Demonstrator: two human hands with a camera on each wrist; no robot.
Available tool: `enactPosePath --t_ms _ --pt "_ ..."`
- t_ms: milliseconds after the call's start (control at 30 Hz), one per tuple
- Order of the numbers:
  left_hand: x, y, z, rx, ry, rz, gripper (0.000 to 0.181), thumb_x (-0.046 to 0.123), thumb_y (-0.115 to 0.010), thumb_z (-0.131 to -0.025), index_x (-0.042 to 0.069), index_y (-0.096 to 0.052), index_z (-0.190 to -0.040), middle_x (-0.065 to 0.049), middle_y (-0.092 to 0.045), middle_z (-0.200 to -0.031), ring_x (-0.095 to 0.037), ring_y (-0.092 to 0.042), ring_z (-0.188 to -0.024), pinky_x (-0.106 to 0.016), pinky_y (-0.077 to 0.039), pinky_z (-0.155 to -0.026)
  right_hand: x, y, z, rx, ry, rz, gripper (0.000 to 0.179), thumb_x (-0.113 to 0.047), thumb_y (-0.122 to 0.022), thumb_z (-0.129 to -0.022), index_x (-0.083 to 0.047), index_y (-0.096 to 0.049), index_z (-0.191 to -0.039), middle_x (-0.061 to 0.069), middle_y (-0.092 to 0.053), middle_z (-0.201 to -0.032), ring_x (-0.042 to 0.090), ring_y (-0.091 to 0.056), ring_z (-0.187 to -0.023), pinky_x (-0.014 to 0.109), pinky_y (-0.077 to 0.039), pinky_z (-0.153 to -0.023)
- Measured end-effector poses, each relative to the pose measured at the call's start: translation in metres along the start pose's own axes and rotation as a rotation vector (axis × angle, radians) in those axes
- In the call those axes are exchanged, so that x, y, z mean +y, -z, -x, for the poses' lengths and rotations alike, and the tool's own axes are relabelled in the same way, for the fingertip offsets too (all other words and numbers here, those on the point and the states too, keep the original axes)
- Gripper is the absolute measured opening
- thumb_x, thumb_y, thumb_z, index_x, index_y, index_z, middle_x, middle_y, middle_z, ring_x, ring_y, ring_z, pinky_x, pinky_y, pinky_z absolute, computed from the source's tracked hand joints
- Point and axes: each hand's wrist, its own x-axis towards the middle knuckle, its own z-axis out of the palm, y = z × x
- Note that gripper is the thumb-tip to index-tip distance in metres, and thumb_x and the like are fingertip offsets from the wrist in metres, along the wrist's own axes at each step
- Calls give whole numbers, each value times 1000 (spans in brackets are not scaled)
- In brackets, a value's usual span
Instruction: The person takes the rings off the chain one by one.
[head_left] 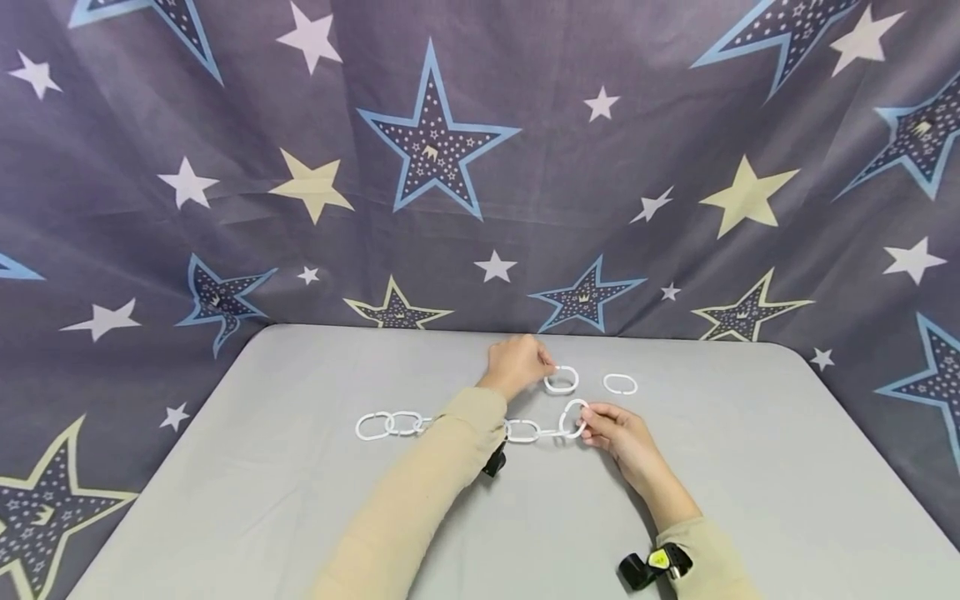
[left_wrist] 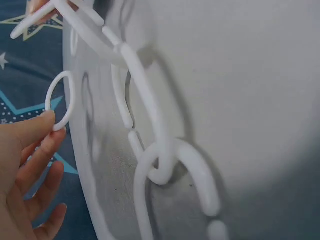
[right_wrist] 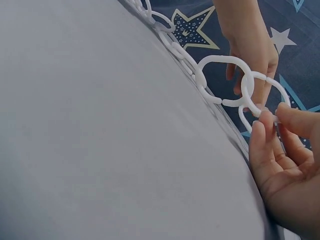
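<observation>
Between its thumb and index finger, my left hand (head_left: 517,364) pinches a single white oval link (head_left: 561,380) above the back of the table. In the left wrist view this ring (left_wrist: 72,105) shows upright, the other fingers spread below it. My right hand (head_left: 621,437) pinches the end link (head_left: 573,419) of a white plastic chain (head_left: 522,431), tilting that link up. Several joined links run leftward along the table, and my left forearm hides the middle ones. Small gaps show in the links' sides, as on the chain link (right_wrist: 225,60) in the right wrist view.
One loose white link (head_left: 620,383) lies flat behind my right hand. The grey table (head_left: 247,500) ends at a dark star-patterned cloth (head_left: 480,167) along the back. Black devices sit on both wrists, such as the right one's camera (head_left: 652,567).
</observation>
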Motion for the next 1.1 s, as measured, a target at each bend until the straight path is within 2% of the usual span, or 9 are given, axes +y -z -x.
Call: enactPosePath --t_ms 267,500,700,1100 --pt "-3 -17 -11 -68 7 -7 8 38 -81 -81 34 -80 -87 15 -74 -96 -12 -66 -95 -37 -47 -85 6 -5 2 -6 -17 -13 16 0 -59 -97 11 -59 -108 2 -66 -82 9 -62 -70 22 -55 -69" --pt "-5 -31 -17 -51 0 -16 11 41 -81 -80 33 -79 -88 15 -74 -97 -14 -67 -96 -37 -48 -83 7 -9 1 -13 -12 -2 19 0 -58 -97 14 -57 -110 3 -66 -82 9 -62 -70 22 -55 -68" --pt "1 -32 -24 -31 -31 -71 12 42 -81 -80 34 -80 -89 14 -74 -98 -16 -68 -94 -36 -49 -81 4 -6 -1 -3 -4 -5 22 1 -58 -96 16 -56 -112 3 -65 -81 9 -62 -69 23 -55 -69" --pt "10 -27 -28 -55 -74 -109 10 41 -79 -82 34 -80 -89 13 -74 -98 -16 -68 -93 -35 -49 -78 2 1 -4 2 6 1 26 1 -58 -96 19 -53 -115 2 -65 -81 8 -62 -69 22 -55 -68"
